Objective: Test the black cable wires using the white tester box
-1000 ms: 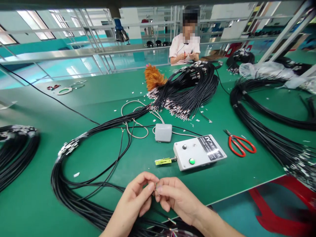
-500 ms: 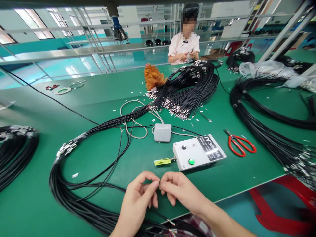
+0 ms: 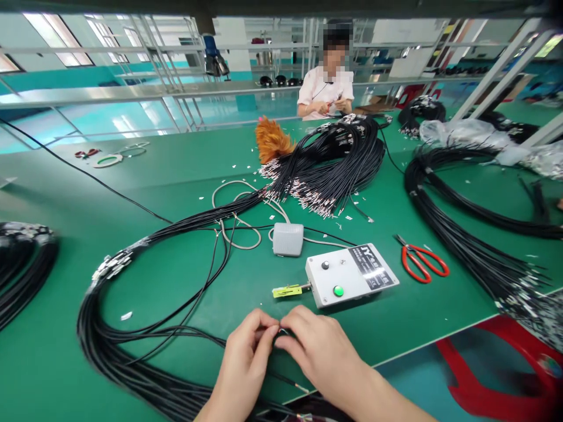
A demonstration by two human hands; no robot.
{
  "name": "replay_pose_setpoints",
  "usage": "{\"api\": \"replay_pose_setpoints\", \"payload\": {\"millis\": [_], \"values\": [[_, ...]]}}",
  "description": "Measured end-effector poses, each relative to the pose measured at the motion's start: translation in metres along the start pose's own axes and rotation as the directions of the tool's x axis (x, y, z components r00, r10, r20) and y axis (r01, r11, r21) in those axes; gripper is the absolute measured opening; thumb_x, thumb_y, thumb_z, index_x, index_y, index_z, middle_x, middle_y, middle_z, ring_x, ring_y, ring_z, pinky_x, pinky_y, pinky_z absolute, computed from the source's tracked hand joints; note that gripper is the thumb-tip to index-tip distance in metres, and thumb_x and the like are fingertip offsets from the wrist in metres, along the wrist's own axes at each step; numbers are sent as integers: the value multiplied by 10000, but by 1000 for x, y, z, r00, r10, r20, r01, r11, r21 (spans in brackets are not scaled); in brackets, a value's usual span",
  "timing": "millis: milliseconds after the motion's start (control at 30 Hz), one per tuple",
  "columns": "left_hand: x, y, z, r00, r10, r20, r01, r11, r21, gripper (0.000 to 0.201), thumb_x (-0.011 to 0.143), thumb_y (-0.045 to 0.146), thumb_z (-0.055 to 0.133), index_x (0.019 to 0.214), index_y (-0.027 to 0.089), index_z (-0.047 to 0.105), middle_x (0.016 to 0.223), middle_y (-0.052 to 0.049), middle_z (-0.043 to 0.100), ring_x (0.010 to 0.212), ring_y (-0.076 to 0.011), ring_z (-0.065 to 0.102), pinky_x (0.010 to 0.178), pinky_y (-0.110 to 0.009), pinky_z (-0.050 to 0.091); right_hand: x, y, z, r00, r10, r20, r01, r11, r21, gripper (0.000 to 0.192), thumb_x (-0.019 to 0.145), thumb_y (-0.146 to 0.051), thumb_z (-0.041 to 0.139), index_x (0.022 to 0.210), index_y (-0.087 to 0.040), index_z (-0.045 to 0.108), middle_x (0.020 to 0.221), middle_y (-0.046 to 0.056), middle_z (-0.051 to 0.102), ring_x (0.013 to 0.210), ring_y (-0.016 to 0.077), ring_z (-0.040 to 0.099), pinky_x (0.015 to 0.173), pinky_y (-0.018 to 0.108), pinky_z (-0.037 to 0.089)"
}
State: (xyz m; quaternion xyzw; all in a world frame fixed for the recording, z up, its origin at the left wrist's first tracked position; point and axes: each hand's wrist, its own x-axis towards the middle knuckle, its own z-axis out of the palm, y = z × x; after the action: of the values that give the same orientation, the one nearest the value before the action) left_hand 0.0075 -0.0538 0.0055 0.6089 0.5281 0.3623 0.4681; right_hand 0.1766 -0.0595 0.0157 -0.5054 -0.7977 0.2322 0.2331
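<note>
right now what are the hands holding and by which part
Both the left hand and the right hand pinch the end of a thin black wire between their fingertips; the exact grip point is hidden.

You face a green bench (image 3: 132, 193) under a metal rack (image 3: 176, 88). Teal floor (image 3: 422, 375) shows beside it, bright windows (image 3: 57, 55) behind, and a red stool (image 3: 497, 381) below.

A white metal control box (image 3: 352, 274) with a green round button and a black knob lies on the green table mat (image 3: 176, 152), a yellow-green clip (image 3: 287, 290) sticking out of its left end. Just behind it sits a grey plastic foot pedal (image 3: 287, 239). Red-handled scissors (image 3: 421, 262) lie to the right. An orange feather duster (image 3: 271, 140) rests farther back, near a seated co-worker in a white shirt (image 3: 326, 88).
</note>
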Motion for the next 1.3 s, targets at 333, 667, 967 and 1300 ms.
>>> {"api": "replay_pose_setpoints", "payload": {"millis": [333, 667, 967, 1300], "values": [[17, 3, -19, 997, 67, -48, -66, 997, 40, 168, 890, 256, 566, 732, 214, 599, 664, 6, 568, 597, -158, 523, 565, -237, 412, 29, 14, -26, 938, -321, -131, 240, 873, -425, 138, 965, -211, 562, 868, -192, 657, 893, 21, 710, 836, 197, 562, 717, 337, 311], [35, 11, -16, 997, -23, -80, 24, 1000, 2, 186, 858, 312, 551, 700, 213, 552, 501, 84, 366, 450, -118, 360, 446, -214, 260, 53, 15, -32, 993, -117, 14, 108, 852, -512, 183, 780, -206, 795, 897, -180, 656, 947, 26, 710, 917, 216, 596, 851, 372, 341], [43, 5, -13, 996, 21, -82, -11, 993, 115, 161, 844, 262, 531, 700, 205, 574, 629, 16, 566, 551, -147, 482, 504, -235, 331, 62, 21, -28, 985, -146, 96, 175, 809, -562, 184, 835, -144, 709, 673, -205, 645, 673, -13, 682, 755, 175, 594, 942, 377, 294], [52, -3, -9, 999, 26, -36, -20, 985, 174, 183, 869, 300, 475, 719, 215, 537, 670, 8, 576, 607, -168, 532, 574, -263, 393, 64, 13, -28, 988, -73, 133, 137, 798, -587, 83, 803, -164, 728, 765, -177, 656, 755, 21, 707, 833, 219, 624, 1013, 454, 262]]}}
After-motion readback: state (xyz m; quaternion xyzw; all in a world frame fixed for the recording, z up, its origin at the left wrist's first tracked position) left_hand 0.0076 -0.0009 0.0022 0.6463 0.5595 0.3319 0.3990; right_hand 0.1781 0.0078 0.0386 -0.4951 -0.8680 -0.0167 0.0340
